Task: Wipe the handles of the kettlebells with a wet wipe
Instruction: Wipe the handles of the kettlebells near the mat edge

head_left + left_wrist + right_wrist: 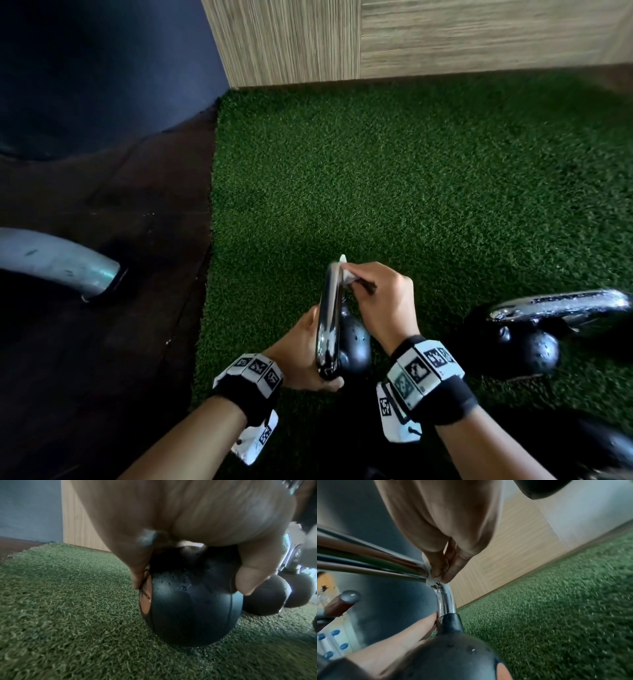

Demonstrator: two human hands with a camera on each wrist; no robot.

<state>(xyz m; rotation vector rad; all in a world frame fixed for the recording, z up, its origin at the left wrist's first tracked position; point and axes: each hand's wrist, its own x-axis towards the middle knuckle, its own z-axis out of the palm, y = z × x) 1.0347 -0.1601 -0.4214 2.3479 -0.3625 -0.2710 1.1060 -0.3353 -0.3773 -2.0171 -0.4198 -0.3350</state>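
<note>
- Head view: on the green turf, at 6 o'clock, the left hand grips the near end of the kettlebell by its chrome handle; the right hand pinches a wet wipe against the far end. A second kettlebell lies at 4 o'clock.
- Left wrist view: fingers curl over the black ball.
- Right wrist view: fingertips press the wipe onto the handle's bend.

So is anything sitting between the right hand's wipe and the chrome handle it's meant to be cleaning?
Nothing visible does. The right hand pinches the wet wipe directly against the far end of the chrome handle, while the left hand grips the kettlebell at the handle's near end, away from the wipe.
</note>
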